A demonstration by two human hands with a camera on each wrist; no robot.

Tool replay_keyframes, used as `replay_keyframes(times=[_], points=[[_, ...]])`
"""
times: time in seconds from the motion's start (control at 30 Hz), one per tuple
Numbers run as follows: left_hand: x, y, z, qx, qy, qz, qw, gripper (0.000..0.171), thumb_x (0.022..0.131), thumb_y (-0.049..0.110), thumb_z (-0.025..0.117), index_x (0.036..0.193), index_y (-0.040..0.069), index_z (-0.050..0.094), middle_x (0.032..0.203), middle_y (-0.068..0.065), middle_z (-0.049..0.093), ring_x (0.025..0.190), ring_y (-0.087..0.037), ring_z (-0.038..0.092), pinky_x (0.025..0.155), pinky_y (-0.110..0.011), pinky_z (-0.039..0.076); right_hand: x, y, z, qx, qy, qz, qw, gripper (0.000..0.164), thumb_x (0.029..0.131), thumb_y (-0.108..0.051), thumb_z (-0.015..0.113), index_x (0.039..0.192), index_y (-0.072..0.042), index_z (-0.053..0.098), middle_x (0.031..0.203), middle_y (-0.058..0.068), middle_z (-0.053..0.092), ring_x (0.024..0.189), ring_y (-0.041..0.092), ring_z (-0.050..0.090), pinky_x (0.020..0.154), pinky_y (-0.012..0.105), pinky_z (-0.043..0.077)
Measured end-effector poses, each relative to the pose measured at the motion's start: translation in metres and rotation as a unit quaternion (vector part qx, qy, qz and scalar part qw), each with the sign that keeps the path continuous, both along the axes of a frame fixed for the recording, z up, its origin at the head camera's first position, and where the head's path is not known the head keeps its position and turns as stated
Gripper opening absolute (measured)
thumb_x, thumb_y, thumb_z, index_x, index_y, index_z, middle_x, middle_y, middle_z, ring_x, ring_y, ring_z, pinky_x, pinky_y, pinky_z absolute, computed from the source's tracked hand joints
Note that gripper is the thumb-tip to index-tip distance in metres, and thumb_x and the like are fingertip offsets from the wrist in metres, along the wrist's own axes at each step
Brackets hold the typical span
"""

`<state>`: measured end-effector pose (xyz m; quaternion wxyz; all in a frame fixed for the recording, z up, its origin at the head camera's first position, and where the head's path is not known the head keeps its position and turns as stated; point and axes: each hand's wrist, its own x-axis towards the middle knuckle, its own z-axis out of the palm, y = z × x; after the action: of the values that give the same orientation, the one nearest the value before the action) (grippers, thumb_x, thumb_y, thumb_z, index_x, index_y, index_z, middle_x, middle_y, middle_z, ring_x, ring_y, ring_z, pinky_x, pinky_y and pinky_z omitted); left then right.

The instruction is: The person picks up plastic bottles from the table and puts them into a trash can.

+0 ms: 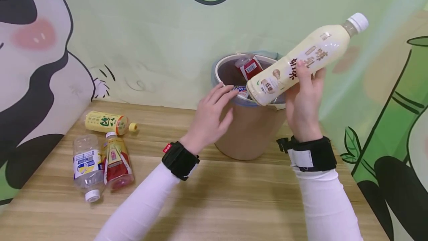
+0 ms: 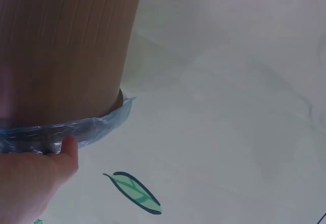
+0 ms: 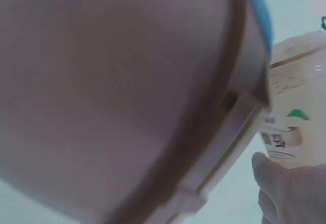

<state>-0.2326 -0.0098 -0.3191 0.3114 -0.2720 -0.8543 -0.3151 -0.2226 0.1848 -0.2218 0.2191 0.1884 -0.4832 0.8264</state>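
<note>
My right hand (image 1: 305, 101) grips a large cream-yellow drink bottle (image 1: 284, 71) with a white cap. The bottle tilts, cap up to the right, its base over the front rim of a brown trash bin (image 1: 250, 133). In the right wrist view the bottle (image 3: 298, 107) shows beside the bin's rim. My left hand (image 1: 212, 112) is at the bin's left front rim, fingers loosely extended toward the opening. In the left wrist view its thumb overlaps the blue bin liner (image 2: 97, 130). Inside the bin lie a bottle with a red label (image 1: 250, 68) and other wrappers, partly hidden.
Three bottles lie on the wooden table (image 1: 214, 203) at the left: a yellow one (image 1: 105, 122), a clear one with a white-and-blue label (image 1: 87, 164) and a red-and-yellow one (image 1: 117, 163). A pale green wall covering (image 1: 143, 40) with cartoon pandas stands close behind the bin.
</note>
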Motion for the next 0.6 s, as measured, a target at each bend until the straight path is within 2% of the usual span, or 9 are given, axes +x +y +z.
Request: replay_keyframes(times=[0.13, 0.23, 0.3, 0.4, 0.47, 0.53, 0.6], points=[[0.001, 0.000, -0.001, 0.002, -0.002, -0.003, 1.0000, 0.047, 0.096, 0.014, 0.060, 0.143, 0.013, 0.054, 0.152, -0.009, 0.051, 0.150, -0.031, 0.037, 0.120, -0.056, 0.036, -0.009, 0.007, 0.001, 0.031, 0.031, -0.052, 0.998, 0.056, 0.098, -0.003, 0.058, 0.146, -0.015, 0.032, 0.139, 0.010, 0.052, 0.130, 0.027, 0.053, 0.117, 0.045, 0.041], [0.001, 0.000, 0.000, 0.004, -0.002, -0.005, 1.0000, 0.047, 0.096, 0.013, 0.059, 0.143, 0.013, 0.054, 0.152, -0.009, 0.051, 0.150, -0.032, 0.037, 0.120, -0.056, 0.036, -0.016, 0.011, -0.002, 0.108, 0.037, -0.102, 0.988, 0.060, 0.092, 0.001, 0.065, 0.144, -0.014, 0.037, 0.139, 0.010, 0.056, 0.129, 0.026, 0.055, 0.115, 0.043, 0.043], [0.001, 0.000, 0.001, 0.005, -0.002, -0.005, 1.0000, 0.048, 0.096, 0.013, 0.060, 0.143, 0.012, 0.055, 0.152, -0.009, 0.052, 0.150, -0.033, 0.038, 0.119, -0.057, 0.036, -0.021, 0.014, -0.004, 0.179, 0.030, -0.141, 0.973, 0.065, 0.088, 0.001, 0.068, 0.144, -0.015, 0.040, 0.139, 0.006, 0.056, 0.127, 0.022, 0.055, 0.111, 0.040, 0.044], [0.002, -0.001, 0.001, 0.004, -0.006, -0.006, 1.0000, 0.047, 0.096, 0.013, 0.059, 0.143, 0.012, 0.055, 0.152, -0.009, 0.052, 0.150, -0.032, 0.037, 0.119, -0.057, 0.036, -0.025, 0.017, -0.007, 0.291, 0.013, -0.199, 0.936, 0.071, 0.085, 0.002, 0.067, 0.149, -0.015, 0.042, 0.144, 0.003, 0.054, 0.129, 0.016, 0.051, 0.111, 0.037, 0.040], [0.002, -0.001, 0.002, 0.003, -0.007, -0.007, 0.9999, 0.047, 0.096, 0.013, 0.059, 0.144, 0.012, 0.054, 0.152, -0.009, 0.051, 0.150, -0.031, 0.037, 0.119, -0.057, 0.036, -0.026, 0.018, -0.008, 0.344, -0.007, -0.218, 0.913, 0.074, 0.084, 0.002, 0.060, 0.153, -0.018, 0.041, 0.151, 0.003, 0.051, 0.136, 0.014, 0.046, 0.115, 0.037, 0.034], [0.003, -0.002, 0.002, 0.004, -0.009, -0.010, 0.9999, 0.047, 0.096, 0.013, 0.059, 0.144, 0.012, 0.054, 0.153, -0.009, 0.051, 0.151, -0.030, 0.036, 0.120, -0.056, 0.035, -0.025, 0.018, -0.009, 0.368, -0.016, -0.215, 0.904, 0.073, 0.085, 0.003, 0.054, 0.154, -0.016, 0.040, 0.156, 0.004, 0.047, 0.143, 0.013, 0.041, 0.121, 0.036, 0.028], [0.002, -0.003, 0.002, 0.019, -0.008, -0.019, 0.9996, 0.047, 0.096, 0.012, 0.059, 0.142, 0.011, 0.055, 0.153, -0.011, 0.051, 0.151, -0.030, 0.037, 0.122, -0.052, 0.034, -0.024, 0.017, -0.009, 0.369, -0.022, -0.198, 0.908, 0.070, 0.085, 0.004, 0.048, 0.153, -0.013, 0.042, 0.158, 0.006, 0.044, 0.148, 0.014, 0.037, 0.125, 0.033, 0.025]])
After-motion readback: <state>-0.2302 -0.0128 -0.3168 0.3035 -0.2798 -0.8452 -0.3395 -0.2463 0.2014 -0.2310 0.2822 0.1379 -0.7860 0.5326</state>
